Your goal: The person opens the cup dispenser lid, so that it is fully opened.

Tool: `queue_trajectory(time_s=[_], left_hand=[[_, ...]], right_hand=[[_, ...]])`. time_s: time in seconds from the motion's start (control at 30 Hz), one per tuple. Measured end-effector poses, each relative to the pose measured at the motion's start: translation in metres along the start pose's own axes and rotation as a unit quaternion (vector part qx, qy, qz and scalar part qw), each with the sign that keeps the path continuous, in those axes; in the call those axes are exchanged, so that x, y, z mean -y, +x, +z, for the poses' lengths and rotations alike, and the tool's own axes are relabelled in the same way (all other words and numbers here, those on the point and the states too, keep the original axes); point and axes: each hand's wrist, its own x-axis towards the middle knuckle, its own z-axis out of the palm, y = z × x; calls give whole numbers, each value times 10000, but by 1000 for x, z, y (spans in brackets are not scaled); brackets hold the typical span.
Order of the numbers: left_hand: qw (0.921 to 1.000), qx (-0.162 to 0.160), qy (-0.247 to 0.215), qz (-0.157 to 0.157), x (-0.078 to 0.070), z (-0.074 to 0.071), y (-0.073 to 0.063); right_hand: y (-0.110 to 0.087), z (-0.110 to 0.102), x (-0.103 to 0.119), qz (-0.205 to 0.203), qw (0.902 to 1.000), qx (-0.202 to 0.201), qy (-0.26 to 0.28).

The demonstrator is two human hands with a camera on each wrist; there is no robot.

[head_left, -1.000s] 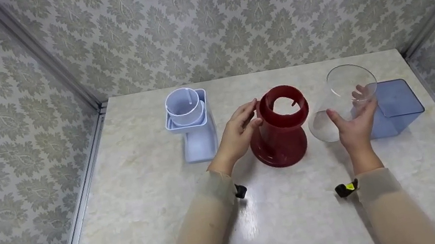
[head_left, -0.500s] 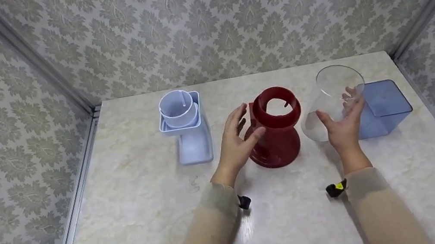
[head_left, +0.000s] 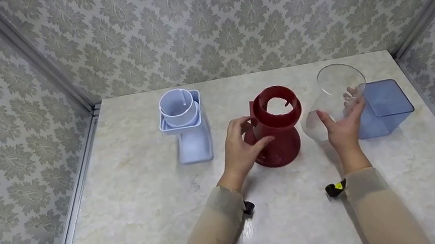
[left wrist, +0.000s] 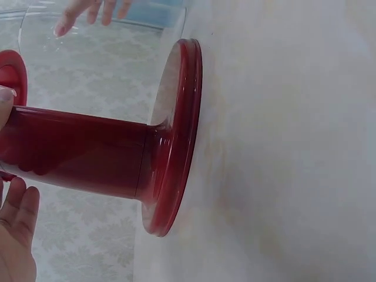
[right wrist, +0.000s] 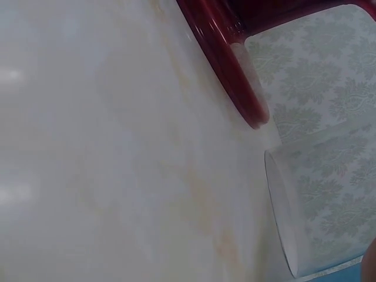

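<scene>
In the head view, a glossy red stand (head_left: 277, 147) with a flared round base and an open ring at its top stands upright on the table. My left hand (head_left: 243, 144) holds its column just below the ring, thumb in front and fingers at the far left side. The left wrist view shows the thumb (left wrist: 4, 106) against the red column (left wrist: 76, 150). To the right, a clear round container (head_left: 329, 100) stands on the table, wide at its open top. My right hand (head_left: 345, 128) grips its right side, thumb in front and fingers seen through the wall behind.
A pale blue stand (head_left: 195, 145) with a round cup (head_left: 177, 106) at its top stands left of the red one. Right behind my right hand is a translucent blue square container (head_left: 386, 110). Patterned walls border the table (head_left: 137, 222) at the back and sides.
My left hand has come off the red stand's ring, opened, and closed lower round the column. My right hand stays at the clear container. The head view has shifted slightly.
</scene>
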Motion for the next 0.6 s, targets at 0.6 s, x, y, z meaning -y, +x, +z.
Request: queue_trajectory(time_s=[0.6], left_hand=[[9966,-419,-685,-196,14,-19,13]], right_hand=[[-1,1,4,63,10000,-10,77]])
